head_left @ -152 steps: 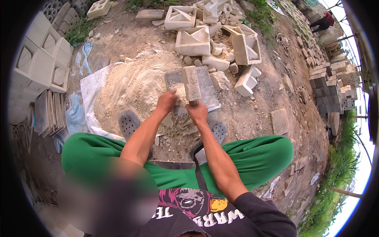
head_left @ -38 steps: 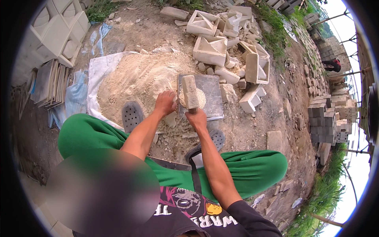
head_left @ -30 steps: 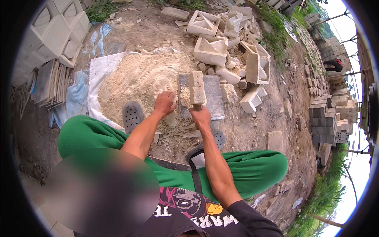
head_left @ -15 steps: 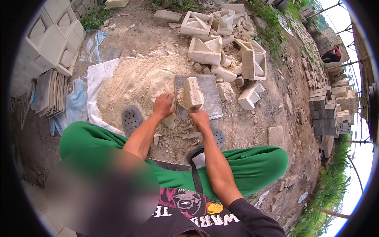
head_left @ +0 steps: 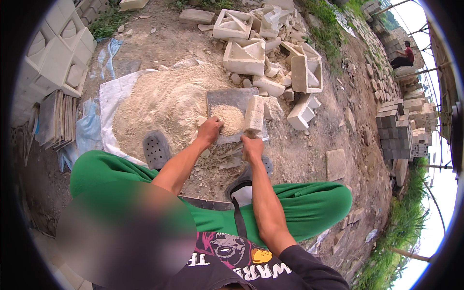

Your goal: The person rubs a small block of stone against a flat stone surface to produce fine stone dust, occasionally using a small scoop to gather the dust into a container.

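Note:
My right hand (head_left: 252, 146) is wrapped round the handle of a heavy mallet (head_left: 254, 115) with a pale, dusty, block-shaped head. The head is over the right side of a dark flat slab (head_left: 220, 96). On the slab lies a mound of crushed pale stone (head_left: 229, 119). My left hand (head_left: 210, 130) is at the mound's left edge, its fingers curled in; what they hold, if anything, is hidden. A small pale chunk (head_left: 201, 120) lies just left of that hand.
A wide heap of pale grit (head_left: 159, 104) covers a white sheet (head_left: 107, 113) on the left. Broken pale block moulds (head_left: 244, 56) are piled beyond the slab. Stacked grey blocks (head_left: 392, 126) stand at right, and a seated person (head_left: 404, 55) is far off.
The mallet has moved right, off the crushed stone, which now shows in full. My left hand has come in to the mound's edge with its fingers curled. The view has shifted slightly.

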